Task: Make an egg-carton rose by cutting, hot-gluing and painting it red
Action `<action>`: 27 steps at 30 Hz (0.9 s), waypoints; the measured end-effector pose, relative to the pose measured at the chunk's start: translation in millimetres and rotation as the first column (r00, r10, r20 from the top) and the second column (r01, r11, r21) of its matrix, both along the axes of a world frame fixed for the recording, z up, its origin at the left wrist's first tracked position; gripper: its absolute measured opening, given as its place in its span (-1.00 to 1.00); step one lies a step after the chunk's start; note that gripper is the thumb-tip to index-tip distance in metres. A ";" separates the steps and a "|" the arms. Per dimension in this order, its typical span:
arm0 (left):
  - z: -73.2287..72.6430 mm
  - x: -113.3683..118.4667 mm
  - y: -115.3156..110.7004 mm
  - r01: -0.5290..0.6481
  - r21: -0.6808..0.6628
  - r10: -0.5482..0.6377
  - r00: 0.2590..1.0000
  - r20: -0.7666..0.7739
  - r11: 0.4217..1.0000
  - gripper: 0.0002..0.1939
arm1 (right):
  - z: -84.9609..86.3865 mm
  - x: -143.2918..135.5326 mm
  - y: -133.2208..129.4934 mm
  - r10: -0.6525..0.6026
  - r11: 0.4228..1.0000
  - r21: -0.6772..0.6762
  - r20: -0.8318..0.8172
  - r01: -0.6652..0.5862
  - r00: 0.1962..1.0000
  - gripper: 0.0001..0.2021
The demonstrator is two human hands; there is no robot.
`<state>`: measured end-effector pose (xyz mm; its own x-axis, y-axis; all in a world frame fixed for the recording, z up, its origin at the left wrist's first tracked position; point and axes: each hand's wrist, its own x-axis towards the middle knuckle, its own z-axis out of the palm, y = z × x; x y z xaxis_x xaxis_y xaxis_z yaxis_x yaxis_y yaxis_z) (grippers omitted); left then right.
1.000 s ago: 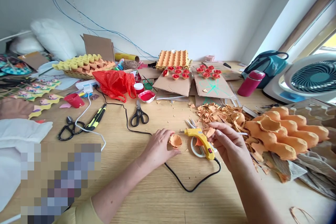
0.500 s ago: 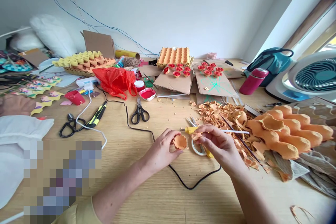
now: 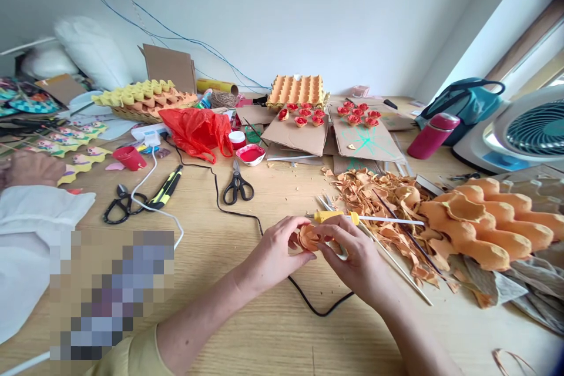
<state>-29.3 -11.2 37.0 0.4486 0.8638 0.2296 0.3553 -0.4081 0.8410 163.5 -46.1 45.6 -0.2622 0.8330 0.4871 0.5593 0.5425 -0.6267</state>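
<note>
My left hand [image 3: 282, 245] is closed around an orange egg-carton cup [image 3: 305, 236], cut like a flower and facing up. The fingers and thumb of my right hand [image 3: 350, 247] pinch a small orange carton piece against the cup's right side; the fingers hide most of that piece. Just behind the right hand lies a yellow hot glue gun [image 3: 337, 217] with a white glue stick [image 3: 392, 221] out of its back end. Scissors with pale handles [image 3: 341, 252] are partly covered by the same hand. A black cord [image 3: 308, 299] curves below both hands.
Orange carton scraps [image 3: 370, 194] pile beside an upturned egg carton [image 3: 493, 217] at right. Red-painted carton flowers [image 3: 304, 111] stand on cardboard. Black scissors [image 3: 238, 188], a dish of red paint [image 3: 250, 154] and a red bag [image 3: 194, 129] lie farther back. At left is another person's hand [image 3: 35, 169].
My right hand has moved left and brought its carton piece against the cup in my left hand. A thin pale stick, formerly hidden by the right hand, now shows to its right.
</note>
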 end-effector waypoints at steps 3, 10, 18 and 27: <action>1.1 0.5 -1.1 0.009 0.000 -0.009 1.000 0.022 1.000 -0.52 | -1.3 -0.9 0.4 0.009 1.000 0.014 0.015 -0.010 1.000 -0.78; 7.1 1.9 -4.3 0.015 -0.026 -0.015 0.999 0.029 1.000 -0.55 | -3.5 -2.2 1.0 0.039 0.999 -0.010 0.036 -0.038 0.999 -0.72; 7.5 2.2 -3.8 0.016 -0.028 -0.016 1.000 0.020 0.999 -0.56 | -2.8 -3.8 0.8 0.055 0.998 0.014 0.027 -0.055 0.998 -0.68; 9.7 3.0 -5.6 0.036 -0.022 -0.036 0.999 -0.011 0.999 -0.56 | -2.1 -3.8 0.4 0.064 0.994 0.077 0.103 -0.072 0.993 -0.74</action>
<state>-26.4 -16.8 46.7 0.4821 0.8516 0.2058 0.3503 -0.4027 0.8456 159.8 -45.7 43.5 -0.3678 0.7707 0.5203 0.5768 0.6280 -0.5225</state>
